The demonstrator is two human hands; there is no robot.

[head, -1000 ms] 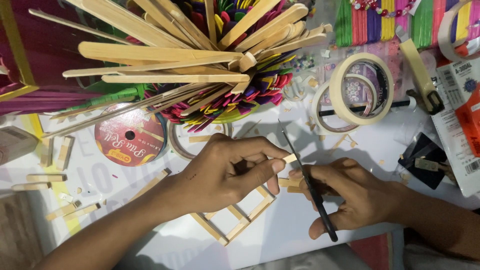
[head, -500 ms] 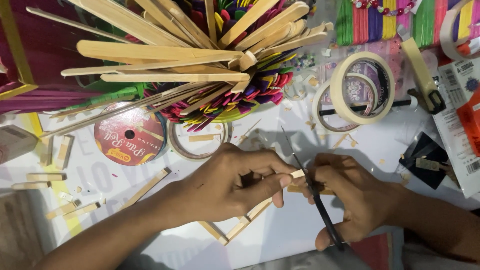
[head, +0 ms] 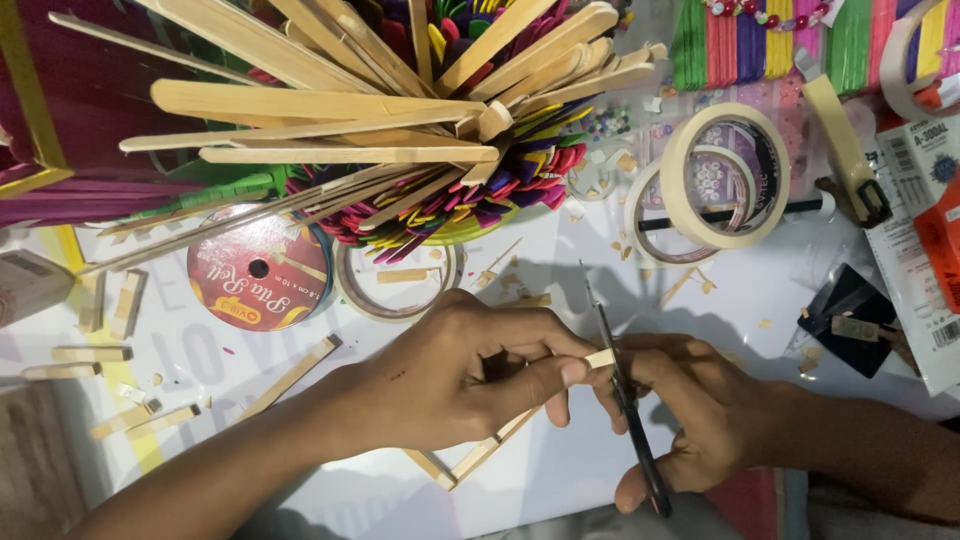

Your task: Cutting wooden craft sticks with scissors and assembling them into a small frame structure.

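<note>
My left hand (head: 460, 375) pinches a short wooden stick piece (head: 599, 358) between thumb and forefinger. My right hand (head: 700, 410) grips black scissors (head: 620, 380), whose thin blades point away from me and meet the stick's end. Under both hands lies a small frame of glued wooden sticks (head: 480, 455) on the white table (head: 560, 250), mostly hidden by my left hand.
A container bristling with plain and coloured craft sticks (head: 400, 130) stands at the back. Rolls of masking tape (head: 725, 175), a red ribbon spool (head: 258, 270), a clear tape ring (head: 395, 280), loose stick offcuts (head: 110, 300) and packets at right (head: 920, 180) surround the hands.
Both hands have shifted slightly right and toward me. The scissors have tilted more upright and now sit at the stick piece's end.
</note>
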